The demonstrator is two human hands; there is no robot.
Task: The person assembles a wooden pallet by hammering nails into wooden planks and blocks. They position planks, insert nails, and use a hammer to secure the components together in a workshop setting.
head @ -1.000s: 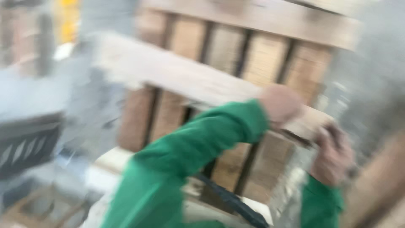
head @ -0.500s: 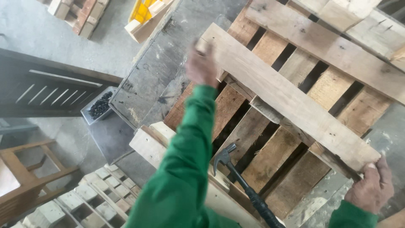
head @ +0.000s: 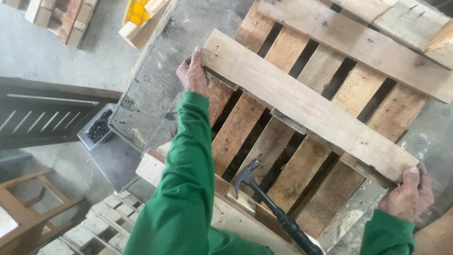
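Across the pallet (head: 302,156) lies the long plank (head: 306,106), set crosswise over the slats; your left hand (head: 192,74) and right hand (head: 409,196) each curl around one end, steadying it. Below, the hammer (head: 271,212) rests within reach.

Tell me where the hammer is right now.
The hammer lies on the pallet slats at lower centre of the head view, between the green sleeves, untouched by either hand.

pallet (head: 236,132) | loose plank (head: 306,101) across slats | claw hammer (head: 271,212) on edge
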